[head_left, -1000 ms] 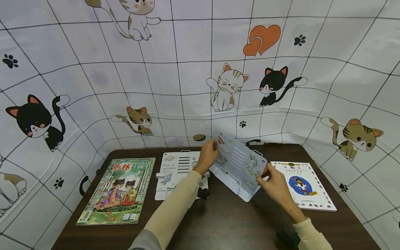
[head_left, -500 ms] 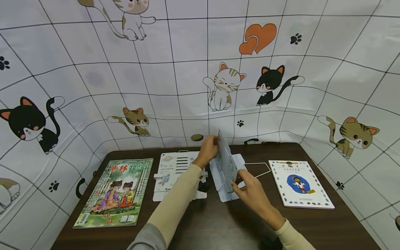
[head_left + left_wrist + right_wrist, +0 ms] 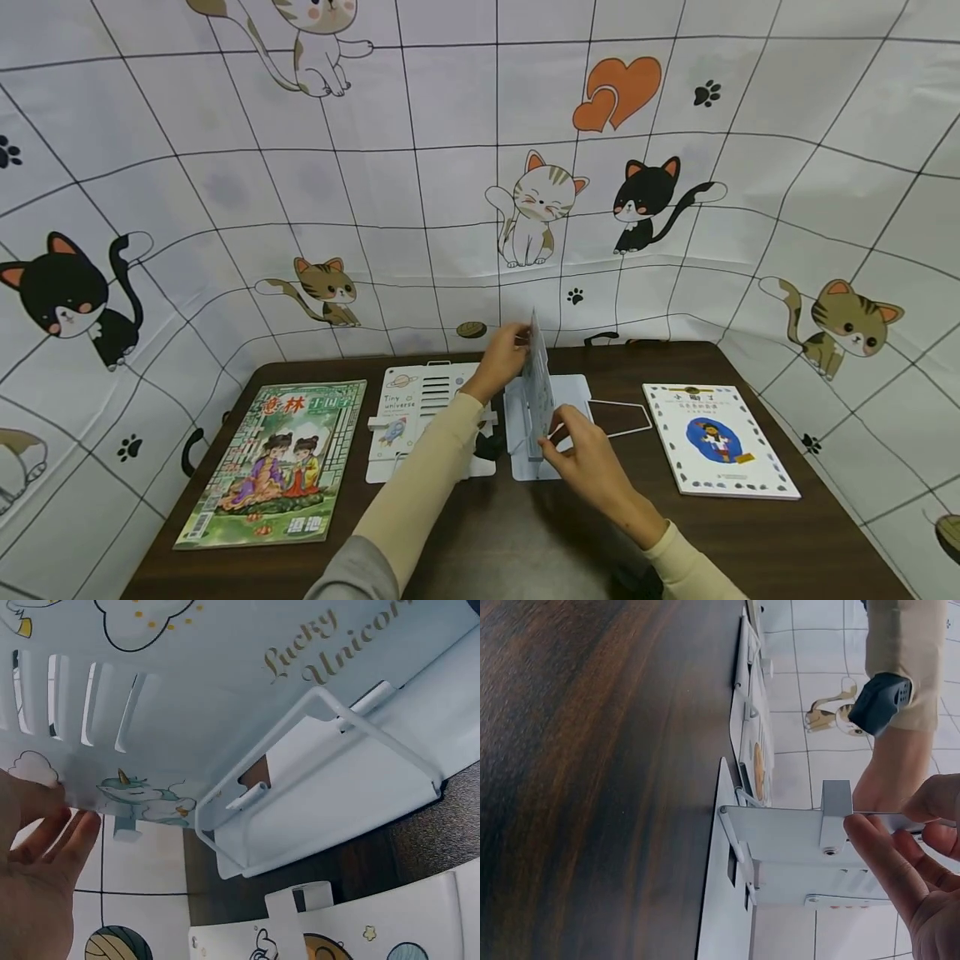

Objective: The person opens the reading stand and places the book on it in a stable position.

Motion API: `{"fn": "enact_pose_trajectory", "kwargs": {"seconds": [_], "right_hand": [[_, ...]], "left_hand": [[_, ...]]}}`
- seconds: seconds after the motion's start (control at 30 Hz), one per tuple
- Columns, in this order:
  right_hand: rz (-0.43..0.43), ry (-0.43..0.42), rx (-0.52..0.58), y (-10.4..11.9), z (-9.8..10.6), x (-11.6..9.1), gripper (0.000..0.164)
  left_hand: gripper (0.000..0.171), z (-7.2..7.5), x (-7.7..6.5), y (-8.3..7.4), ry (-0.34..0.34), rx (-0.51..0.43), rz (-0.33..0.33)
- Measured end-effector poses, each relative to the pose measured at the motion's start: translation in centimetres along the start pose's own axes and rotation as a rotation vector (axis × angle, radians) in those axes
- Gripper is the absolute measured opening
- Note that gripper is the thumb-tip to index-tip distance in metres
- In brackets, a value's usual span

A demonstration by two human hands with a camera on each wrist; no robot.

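A white folding book stand with a unicorn print stands open near the middle of the table. Its printed panel is raised nearly upright, almost edge-on in the head view, above the flat base. My left hand pinches the panel's far edge; in the left wrist view its fingers are at that edge beside the slots. My right hand pinches the near edge, thumb and fingertips together in the right wrist view. A wire leg sticks out to the right. The panel hides part of the base.
Left of the stand lies a second, folded stand marked "Tiny universe", partly behind my left arm. A green magazine lies at the table's left, and a white book at its right. A cat-patterned cloth hangs behind.
The stand has turned, its base now square to the table. The panel has swung from facing me to edge-on. My right hand has moved left with the near edge; the wire leg now shows.
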State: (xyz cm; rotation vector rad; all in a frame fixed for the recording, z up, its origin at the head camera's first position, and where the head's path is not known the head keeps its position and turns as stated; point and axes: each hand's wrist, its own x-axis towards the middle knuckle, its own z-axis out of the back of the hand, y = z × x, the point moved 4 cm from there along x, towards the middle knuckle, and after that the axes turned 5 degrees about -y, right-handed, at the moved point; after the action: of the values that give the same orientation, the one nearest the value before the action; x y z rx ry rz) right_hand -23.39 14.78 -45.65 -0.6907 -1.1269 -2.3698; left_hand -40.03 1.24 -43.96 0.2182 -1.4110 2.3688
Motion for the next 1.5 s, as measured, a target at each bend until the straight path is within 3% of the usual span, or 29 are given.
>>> {"fn": "enact_pose_trajectory", "kwargs": {"seconds": [0.13, 0.23, 0.4, 0.53, 0.7, 0.83, 0.93, 1.07, 1.23, 1.37, 1.5], "right_hand": [[-0.004, -0.006, 0.007, 0.0, 0.1, 0.0, 0.029], [-0.002, -0.014, 0.022, 0.1, 0.2, 0.1, 0.028], [-0.018, -0.028, 0.060, 0.0, 0.3, 0.0, 0.029], [-0.051, -0.006, 0.091, -0.4, -0.2, -0.3, 0.028], [-0.047, -0.013, 0.093, -0.4, -0.3, -0.6, 0.030], [-0.032, 0.006, 0.118, -0.3, 0.1, -0.2, 0.030], [-0.064, 0.149, 0.230, -1.0, 0.5, 0.4, 0.021], [-0.149, 0.307, 0.391, -3.2, 2.0, 2.8, 0.012], [-0.271, 0.233, 0.466, -6.3, 3.3, 8.8, 0.020], [-0.373, 0.175, 0.461, -8.0, 2.3, 12.7, 0.027], [-0.404, 0.198, 0.442, -8.8, 0.5, 14.8, 0.037]], "left_hand": [[0.036, 0.6, -1.0, -0.2, -0.022, -0.039, -0.008], [0.033, 1.1, -2.6, -0.8, -0.034, -0.034, -0.022], [0.032, 1.8, -6.7, -2.3, -0.026, -0.058, -0.088], [0.038, 2.0, -10.6, -3.3, 0.012, -0.134, -0.091], [0.050, 1.0, -14.0, -4.2, 0.067, -0.143, -0.099], [0.050, 0.1, -14.6, -5.0, 0.006, -0.082, -0.174], [0.042, -0.2, -14.5, -5.2, -0.071, -0.077, -0.201], [0.041, -0.5, -14.4, -5.0, -0.112, -0.108, -0.175], [0.042, -0.7, -14.2, -5.2, -0.159, -0.119, -0.177], [0.042, -0.8, -14.4, -5.4, -0.181, -0.124, -0.174], [0.044, -1.1, -14.6, -5.3, -0.183, -0.132, -0.157]]}}
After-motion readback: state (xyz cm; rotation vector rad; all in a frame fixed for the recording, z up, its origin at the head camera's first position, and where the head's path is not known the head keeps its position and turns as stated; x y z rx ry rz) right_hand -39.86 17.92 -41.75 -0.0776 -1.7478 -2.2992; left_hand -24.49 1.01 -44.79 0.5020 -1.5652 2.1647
